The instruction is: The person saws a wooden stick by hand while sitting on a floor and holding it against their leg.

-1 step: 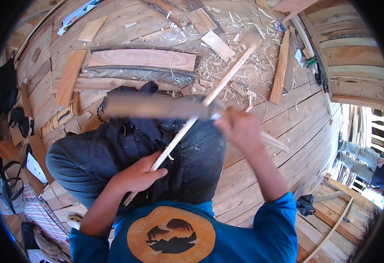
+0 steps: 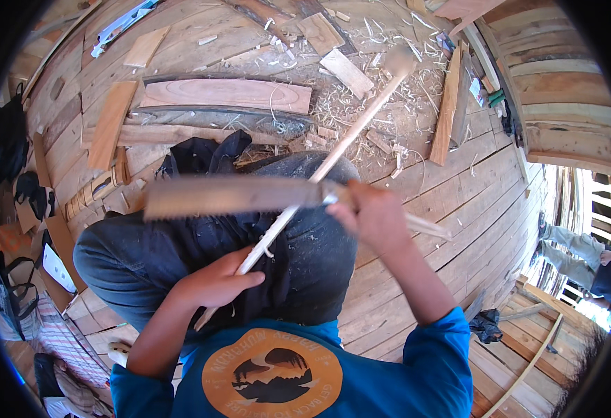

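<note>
Stick (image 2: 333, 157), long, pale, freshly whittled: runs slantwise from the lap out over the plank floor (image 2: 459, 209), far end resting among the wood shavings (image 2: 375, 83) near the floor's far edge. Near end lies across the person's dark-trousered thigh.

Left hand (image 2: 215, 282): fingers wrapped snug round the lower part of the stick, pinning it against the thigh.

Right hand (image 2: 375, 216): closed in a fist on the handle of a big knife (image 2: 232, 195). Blade lies broadside, crossing the stick near its middle, smeared by motion, so exact contact with the wood cannot be told.

Around: a long reddish board (image 2: 228, 94) and several short offcuts (image 2: 319, 31) lie beyond the knees; a narrow strip of wood (image 2: 448, 104) lies to the right of the shavings. Another person's legs (image 2: 570, 254) show at the right rim, well apart.

Step in hand, by my reading: shaving the stick down, mid-stroke. Next move calls for a firm hold on the stick, blade angled shallow and pushed away from the holding fingers, and a turn of the stick to reach an uncut side.
</note>
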